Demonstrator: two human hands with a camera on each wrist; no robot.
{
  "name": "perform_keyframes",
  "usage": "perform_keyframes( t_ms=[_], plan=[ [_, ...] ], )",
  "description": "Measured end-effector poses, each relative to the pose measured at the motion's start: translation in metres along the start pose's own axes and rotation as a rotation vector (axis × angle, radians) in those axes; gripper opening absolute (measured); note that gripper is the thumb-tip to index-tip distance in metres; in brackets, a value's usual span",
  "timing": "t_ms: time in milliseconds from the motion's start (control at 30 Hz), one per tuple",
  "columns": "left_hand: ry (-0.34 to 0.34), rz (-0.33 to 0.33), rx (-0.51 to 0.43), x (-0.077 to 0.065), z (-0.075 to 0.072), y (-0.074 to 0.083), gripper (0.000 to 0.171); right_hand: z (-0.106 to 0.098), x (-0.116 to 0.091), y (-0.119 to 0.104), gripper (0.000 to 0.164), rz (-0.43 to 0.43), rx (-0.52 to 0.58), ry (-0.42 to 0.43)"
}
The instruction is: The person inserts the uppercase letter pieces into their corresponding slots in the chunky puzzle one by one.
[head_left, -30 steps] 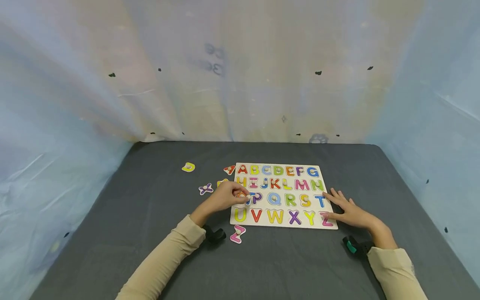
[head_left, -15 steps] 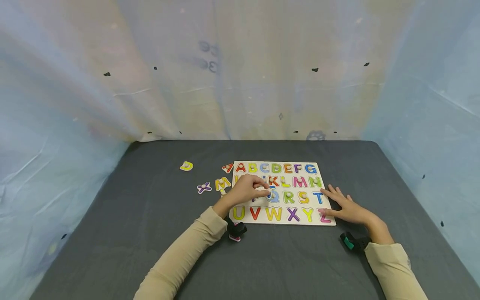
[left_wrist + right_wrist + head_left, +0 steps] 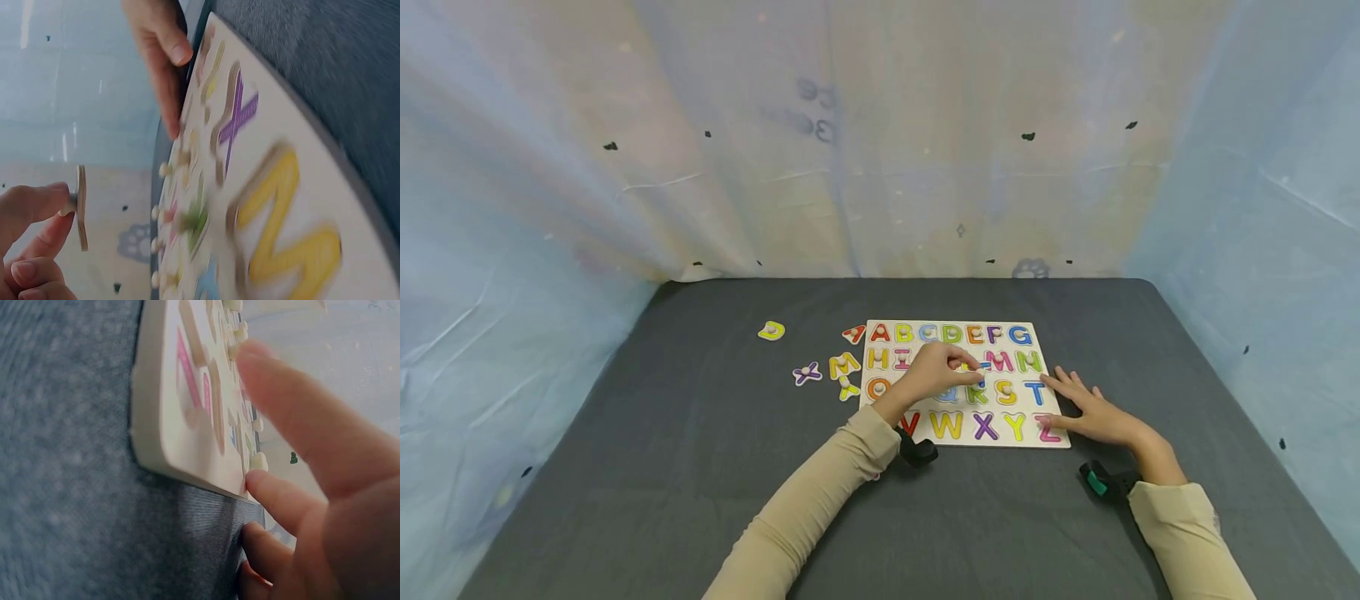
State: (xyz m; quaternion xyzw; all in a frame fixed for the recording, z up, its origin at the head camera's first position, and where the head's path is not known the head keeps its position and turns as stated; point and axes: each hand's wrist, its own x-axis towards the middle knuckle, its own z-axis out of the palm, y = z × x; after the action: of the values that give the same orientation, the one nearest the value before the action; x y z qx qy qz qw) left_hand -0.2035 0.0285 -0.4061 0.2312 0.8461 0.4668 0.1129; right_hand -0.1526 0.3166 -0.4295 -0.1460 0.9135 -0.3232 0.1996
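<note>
My left hand (image 3: pixel 934 372) pinches a small knob between thumb and fingertips, above the R of a wooden alphabet puzzle board (image 3: pixel 962 407). From the knob hangs a blue letter T piece (image 3: pixel 81 209), edge-on in the left wrist view and partly covered by fingers in the head view. The piece is held apart from the board. My right hand (image 3: pixel 1101 417) has its fingers spread over the board's right edge, thumb near the pink Z recess (image 3: pixel 1048 428). Beside the fingertips lies the blue T recess (image 3: pixel 1034 393), without a knob. Bottom-row recesses in sight have no knobs.
Left of the board lie loose letters: yellow U (image 3: pixel 771 331), purple X (image 3: pixel 807 373), yellow W (image 3: pixel 844 365), yellow Y (image 3: pixel 848 388) and a red V (image 3: pixel 853 334). Another piece is mostly hidden under the left forearm. A dark cloth (image 3: pixel 700 467) covers the table.
My left hand has carried the blue T rightward across the board, from near the O to above the R. The right hand stays on the board's edge.
</note>
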Motion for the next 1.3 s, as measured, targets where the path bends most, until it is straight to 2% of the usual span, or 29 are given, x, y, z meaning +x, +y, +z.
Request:
perform_keyframes(
  t_ms=[267,600,800,1033,1300],
  plan=[
    [0.023,-0.040,0.036,0.018,0.034,0.009,0.018,0.003,0.001,0.000,0.087,0.012,-0.015,0.010],
    [-0.005,-0.068,0.046,0.034,0.067,0.014,0.019,0.004,-0.002,0.002,0.086,0.016,0.012,0.014],
    [0.011,-0.098,0.112,0.043,0.079,0.016,0.019,0.001,0.000,-0.006,0.091,0.038,0.009,0.025],
    [0.027,-0.175,0.280,0.048,0.090,0.024,0.014,0.001,-0.001,-0.008,0.094,0.033,0.010,0.035],
    [0.055,-0.243,0.312,0.051,0.097,0.030,0.011,0.002,0.000,-0.004,0.092,0.031,0.011,0.028]
  ],
)
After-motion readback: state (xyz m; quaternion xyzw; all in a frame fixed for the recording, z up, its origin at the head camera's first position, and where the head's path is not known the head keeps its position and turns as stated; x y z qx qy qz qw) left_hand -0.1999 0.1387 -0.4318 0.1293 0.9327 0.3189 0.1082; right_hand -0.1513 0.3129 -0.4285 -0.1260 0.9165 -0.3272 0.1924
